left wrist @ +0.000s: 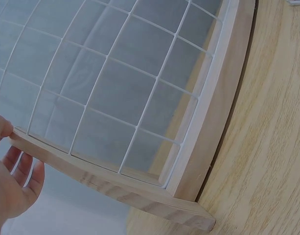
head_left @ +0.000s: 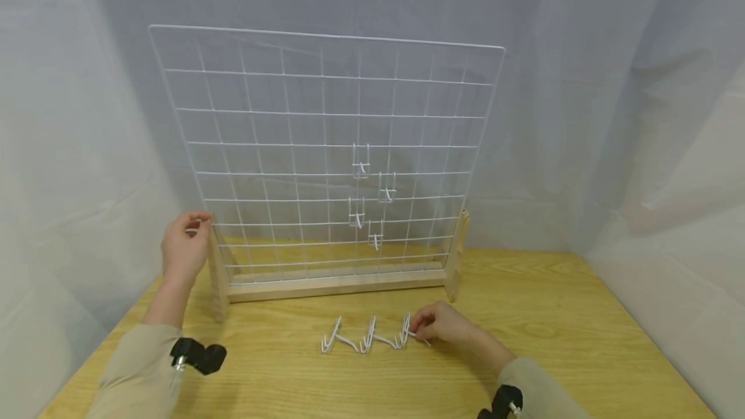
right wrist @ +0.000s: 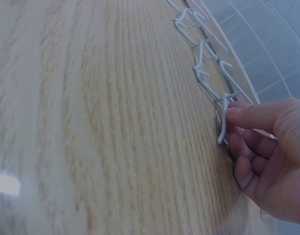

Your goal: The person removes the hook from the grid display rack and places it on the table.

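Observation:
A white wire grid panel (head_left: 308, 128) stands upright in a wooden stand (head_left: 337, 286). My left hand (head_left: 185, 247) pinches the top of the stand's left side post (left wrist: 105, 183), thumb on one side and fingers on the other. On the table in front lie three white wire hooks in a row: a left hook (head_left: 336, 336), a middle hook (head_left: 370, 336) and a right hook (head_left: 405, 330). With thumb and fingertips, my right hand (head_left: 443, 323) pinches the prong of the right hook (right wrist: 223, 120), close to the tabletop.
Several white hooks (head_left: 361, 168) hang on the grid, right of its middle, at staggered heights. The stand's right side post (head_left: 458, 254) rises behind my right hand. Pale cloth (head_left: 582, 115) surrounds the wooden table (head_left: 553, 328) at the back and sides.

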Demonstrator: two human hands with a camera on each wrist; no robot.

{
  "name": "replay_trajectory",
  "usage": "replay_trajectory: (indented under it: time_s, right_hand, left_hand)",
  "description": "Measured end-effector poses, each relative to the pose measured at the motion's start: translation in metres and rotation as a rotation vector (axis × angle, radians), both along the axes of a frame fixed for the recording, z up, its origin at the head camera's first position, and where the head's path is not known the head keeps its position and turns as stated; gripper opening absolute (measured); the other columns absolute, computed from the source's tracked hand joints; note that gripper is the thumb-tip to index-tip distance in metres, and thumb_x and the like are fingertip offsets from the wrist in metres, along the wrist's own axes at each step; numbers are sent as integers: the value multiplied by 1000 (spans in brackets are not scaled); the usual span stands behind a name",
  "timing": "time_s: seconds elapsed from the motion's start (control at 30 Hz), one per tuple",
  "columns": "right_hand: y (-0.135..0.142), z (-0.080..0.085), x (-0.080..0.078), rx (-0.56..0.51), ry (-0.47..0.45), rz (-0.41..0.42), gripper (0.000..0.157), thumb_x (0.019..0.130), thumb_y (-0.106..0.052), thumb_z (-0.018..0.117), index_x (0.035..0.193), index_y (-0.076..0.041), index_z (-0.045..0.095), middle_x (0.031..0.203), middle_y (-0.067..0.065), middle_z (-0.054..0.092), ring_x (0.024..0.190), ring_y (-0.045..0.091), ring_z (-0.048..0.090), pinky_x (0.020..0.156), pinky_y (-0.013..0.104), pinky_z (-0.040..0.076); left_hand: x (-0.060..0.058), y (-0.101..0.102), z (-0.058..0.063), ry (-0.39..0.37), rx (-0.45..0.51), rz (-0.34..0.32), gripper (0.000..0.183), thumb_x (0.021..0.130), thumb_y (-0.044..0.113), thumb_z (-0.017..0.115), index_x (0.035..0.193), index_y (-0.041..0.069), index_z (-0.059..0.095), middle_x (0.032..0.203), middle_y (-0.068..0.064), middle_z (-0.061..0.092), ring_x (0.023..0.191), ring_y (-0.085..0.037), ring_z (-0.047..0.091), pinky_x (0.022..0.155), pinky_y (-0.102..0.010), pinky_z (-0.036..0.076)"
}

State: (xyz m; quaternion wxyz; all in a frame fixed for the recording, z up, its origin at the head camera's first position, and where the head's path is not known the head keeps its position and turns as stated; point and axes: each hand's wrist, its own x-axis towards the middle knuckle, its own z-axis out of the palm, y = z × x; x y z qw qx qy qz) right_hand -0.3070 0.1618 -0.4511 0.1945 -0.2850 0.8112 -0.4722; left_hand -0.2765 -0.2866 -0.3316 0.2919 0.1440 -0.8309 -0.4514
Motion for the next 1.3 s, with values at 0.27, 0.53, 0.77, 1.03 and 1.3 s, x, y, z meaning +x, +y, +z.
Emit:
replay_trajectory:
  time_s: [0.27, 0.53, 0.77, 1.03, 1.3]
  right_hand:
    - [4, 5, -3, 0, 13, 28, 16, 80, 3, 63, 95, 9, 64, 81, 10, 65, 67, 10, 55, 58, 21, 46]
    - [6, 17, -5, 5, 21, 16, 16, 82, 1, 61, 96, 9, 63, 84, 16, 65, 68, 12, 55, 57, 22, 46]
    - [6, 26, -7, 13, 35, -15, 16, 85, -4, 63, 95, 8, 63, 83, 15, 65, 68, 17, 56, 56, 26, 46]
    - [3, 35, -13, 12, 59, -59, 20, 86, -6, 62, 98, 9, 62, 79, 5, 63, 65, 13, 52, 54, 25, 43]
    - [-5, 48, -21, -26, 99, -121, 21, 88, -8, 61, 99, 10, 61, 77, 5, 63, 65, 14, 53, 55, 26, 44]
  left_hand:
    - [-1, 0, 1, -2, -9, 3, 32, 96, 19, 42, 116, -1, 56, 115, -19, 50, 93, -22, 46, 74, -30, 38]
    - [-1, 0, 3, 9, -4, 9, 30, 95, 18, 44, 115, -1, 57, 112, -18, 51, 90, -20, 47, 73, -28, 38]
    - [-1, -2, 0, -3, -1, 3, 31, 96, 19, 43, 115, -1, 56, 113, -17, 49, 91, -20, 45, 72, -29, 38]
    - [1, -1, -1, -10, 4, -22, 32, 96, 18, 41, 117, -2, 54, 115, -19, 47, 96, -22, 44, 73, -30, 38]
    - [2, 1, 1, -13, 14, 0, 31, 96, 18, 43, 117, -1, 55, 115, -18, 47, 94, -21, 45, 72, -29, 38]
